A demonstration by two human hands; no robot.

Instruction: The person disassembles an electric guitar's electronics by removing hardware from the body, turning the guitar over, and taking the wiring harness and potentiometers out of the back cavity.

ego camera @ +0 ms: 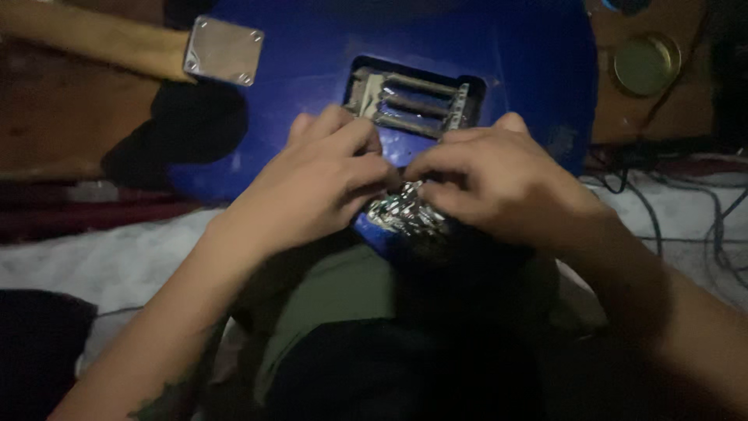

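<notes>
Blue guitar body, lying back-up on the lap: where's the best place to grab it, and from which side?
Probably the blue guitar body at its far waist edges, one hand from each side: the near edge is taken up by the left hand, right hand and crumpled foil; avoid the open spring cavity.

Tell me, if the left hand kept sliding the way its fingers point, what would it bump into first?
Probably the right hand. The left hand points rightward across the blue guitar body, fingertips nearly meeting over the crinkled silvery piece; depth is hard to judge.
</notes>
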